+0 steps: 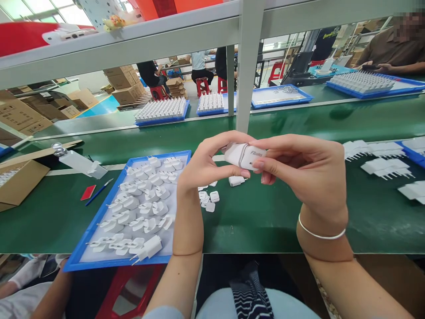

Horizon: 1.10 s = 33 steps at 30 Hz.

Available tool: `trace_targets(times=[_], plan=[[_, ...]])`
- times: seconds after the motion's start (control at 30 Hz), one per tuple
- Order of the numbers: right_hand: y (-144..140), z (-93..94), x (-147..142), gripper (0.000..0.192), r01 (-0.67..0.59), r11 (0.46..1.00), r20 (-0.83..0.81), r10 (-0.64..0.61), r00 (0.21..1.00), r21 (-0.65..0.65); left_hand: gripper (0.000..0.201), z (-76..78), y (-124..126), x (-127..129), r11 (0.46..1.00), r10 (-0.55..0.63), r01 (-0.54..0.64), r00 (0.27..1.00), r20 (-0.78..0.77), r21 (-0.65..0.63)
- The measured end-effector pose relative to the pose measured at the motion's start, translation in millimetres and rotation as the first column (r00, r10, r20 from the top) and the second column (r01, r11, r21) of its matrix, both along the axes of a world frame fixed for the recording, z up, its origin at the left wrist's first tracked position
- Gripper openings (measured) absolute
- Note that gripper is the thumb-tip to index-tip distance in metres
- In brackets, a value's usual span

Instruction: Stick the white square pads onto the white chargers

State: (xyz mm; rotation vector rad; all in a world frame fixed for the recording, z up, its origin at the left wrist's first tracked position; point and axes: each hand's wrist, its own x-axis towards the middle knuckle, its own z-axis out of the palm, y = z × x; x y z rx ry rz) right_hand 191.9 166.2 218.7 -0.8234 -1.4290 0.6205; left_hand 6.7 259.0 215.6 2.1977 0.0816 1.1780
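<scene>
I see both hands meeting above the tabletop [272, 221], sharing one white charger body [244, 155] between them. My left hand [202, 166] has its grip clenched on the charger's left end, thumb under and fingers curled over the top. My right hand [305, 170] grasps the right end, fingertips [257, 165] pressed on the face that carries grey lettering. The charger sits level, raised off the green surface, with a thin seam line running across its middle.

Just below the grip, on the tabletop, lies a small white part [236, 180], and a little lower and to the left a loose cluster of small white caps [208, 198]. Further left of the grip stands a blue tray [99, 217] lined with white foam and filled with white plug pieces [142, 208]; its near edge overhangs the front edge of the tabletop. Beyond the tray to the left lie a red card [88, 192] and a blue pen [98, 192].

To the right of the grip the green surface is bare up to rows of white chargers [387, 167] near the right edge. Behind the grip a grey upright post [247, 66] rises, with more blue trays [280, 95] past it. A bracelet [320, 232] circles my right wrist.
</scene>
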Motion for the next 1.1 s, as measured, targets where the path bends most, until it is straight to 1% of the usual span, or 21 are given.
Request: trace_targets(times=[0.13,0.37,0.63,0.83,1.1], plan=[[-0.3,1.0,-0.3,0.023,-0.018,1.0,0.011,0.018,1.0,-0.008,0.049,-0.8,0.3,-0.1,1.0,0.028,-0.028,1.0,-0.003,0.0],[1.0,4.3,0.9,0.032,-0.046,0.996,-0.009,0.046,0.999,-0.079,0.046,1.6,-2.3,0.4,1.0,0.024,-0.024,1.0,-0.018,-0.004],[4.1,3.6,2.8,0.031,-0.06,0.994,-0.018,0.059,0.998,-0.089,0.047,1.6,-2.2,0.6,1.0,0.021,-0.021,1.0,-0.016,-0.012],[4.8,4.0,4.4,0.026,-0.091,0.99,-0.017,0.09,0.996,-0.105,0.046,1.7,-1.9,0.9,1.0,0.026,-0.025,0.999,-0.033,0.004],[7.7,6.1,7.5,0.031,-0.149,0.976,-0.022,0.147,0.989,-0.159,0.043,2.5,-2.9,1.1,1.0,0.022,-0.022,0.999,-0.041,0.005]])
